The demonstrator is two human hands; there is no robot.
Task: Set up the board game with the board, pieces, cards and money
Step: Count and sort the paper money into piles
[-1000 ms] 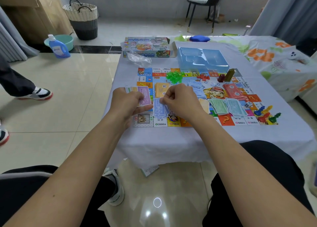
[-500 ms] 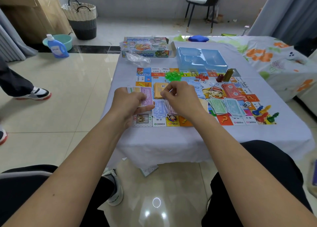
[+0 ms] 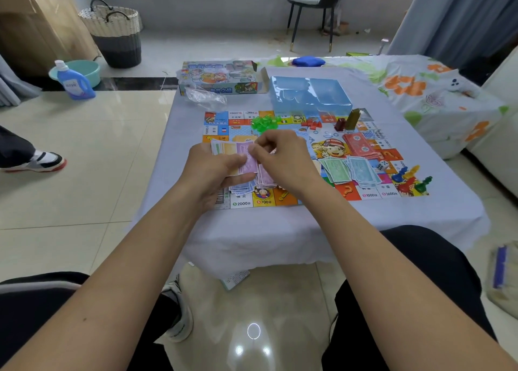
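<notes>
floor (image 3: 78, 157): glossy cream tiles, dark strip at far step, lamp glare near bottom
wall (image 3: 196, 0): pale grey
chair (image 3: 314, 3): dark legs, white seat, by far wall
basket (image 3: 115, 31): woven, white over grey
curtain (image 3: 459, 17): grey-blue, right
desk (image 3: 280, 230): white cloth

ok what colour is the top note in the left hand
Purple, seen in the head view; the notes beneath it look yellow and green.
</notes>
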